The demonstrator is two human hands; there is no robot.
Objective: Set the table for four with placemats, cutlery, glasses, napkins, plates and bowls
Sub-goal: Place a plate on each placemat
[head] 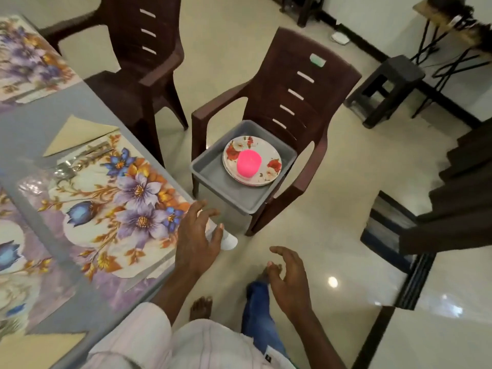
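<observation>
My left hand (197,238) and right hand (287,278) are spread, empty; a bowl (249,163) sits on plates (273,166) in a tray (210,170) on a chair (292,65).

left hand (195,242): fingers spread, empty | right hand (288,279): fingers loosely curled, empty

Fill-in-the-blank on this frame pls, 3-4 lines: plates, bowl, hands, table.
1. The bowl sitting on the plates is ____ in colour.
2. The plates lie in a grey tub on the seat of a brown ____.
3. The left hand and the right hand both hold ____.
4. The cutlery lies on a placemat printed with ____.

Missing words: pink; chair; nothing; flowers.
</observation>
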